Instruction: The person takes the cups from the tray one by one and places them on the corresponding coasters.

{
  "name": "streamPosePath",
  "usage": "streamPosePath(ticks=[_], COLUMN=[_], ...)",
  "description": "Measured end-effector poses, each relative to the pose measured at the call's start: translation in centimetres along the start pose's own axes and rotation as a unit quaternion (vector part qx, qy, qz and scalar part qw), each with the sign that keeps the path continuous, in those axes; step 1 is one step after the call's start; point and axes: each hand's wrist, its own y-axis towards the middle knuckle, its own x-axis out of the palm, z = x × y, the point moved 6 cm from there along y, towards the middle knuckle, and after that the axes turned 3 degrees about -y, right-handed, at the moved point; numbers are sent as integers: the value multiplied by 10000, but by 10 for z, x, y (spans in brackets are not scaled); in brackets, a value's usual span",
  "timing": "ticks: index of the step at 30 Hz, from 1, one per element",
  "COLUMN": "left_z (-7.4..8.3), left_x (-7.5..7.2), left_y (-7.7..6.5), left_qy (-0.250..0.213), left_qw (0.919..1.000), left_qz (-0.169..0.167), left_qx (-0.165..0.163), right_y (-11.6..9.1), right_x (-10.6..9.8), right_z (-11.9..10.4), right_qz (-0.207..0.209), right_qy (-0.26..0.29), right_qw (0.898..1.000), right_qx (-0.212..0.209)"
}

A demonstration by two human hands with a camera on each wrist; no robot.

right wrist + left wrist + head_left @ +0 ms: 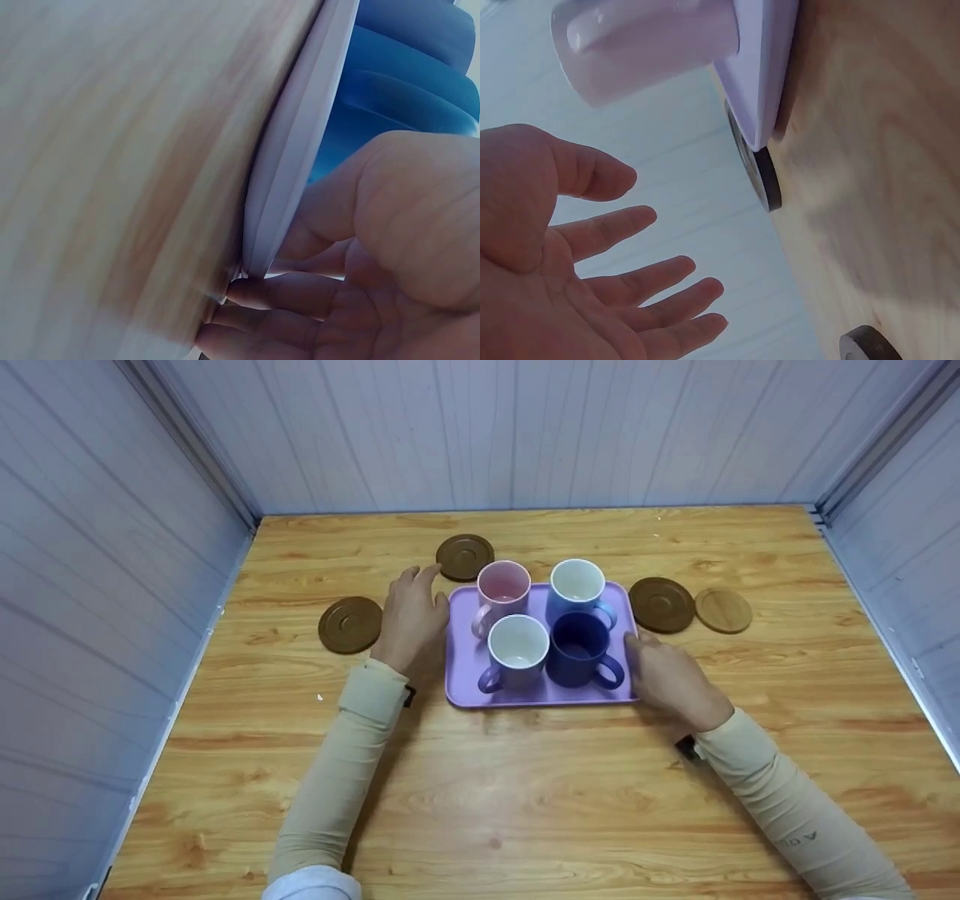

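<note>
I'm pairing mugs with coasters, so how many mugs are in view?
4, all on the rectangular lilac tray: pink mug back left, light blue mug back right, purple-handled mug front left, navy mug front right.

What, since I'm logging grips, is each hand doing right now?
Left hand: open, holding nothing.
Right hand: closed on the edge of the tray.

Yellowish wood-grain tabletop (480, 810). Directly on it: purple tray (463, 656) mid-table; dark brown coaster (348, 625) to its left, second dark coaster (464, 556) behind, third dark coaster (661, 604) at right, pale wooden coaster (724, 610) just beside that.
</note>
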Motion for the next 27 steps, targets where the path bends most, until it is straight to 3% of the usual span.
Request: streamPosePath(ticks=[8,16,27], left_z=[6,2,0], left_x=[13,29,37], left_y=[-26,-44,-49], left_qy=[370,631,820], left_qw=[9990,9971,9944], left_qz=[-18,-406,-635], left_qx=[257,122,194], right_y=[-2,-2,-1], right_x=[-2,-2,-1], right_z=[-1,-3,-1], right_qz=[88,95,86], right_qy=[-69,-69,-6], right_qw=[9999,9999,10000], right_qx=[-76,-97,-24])
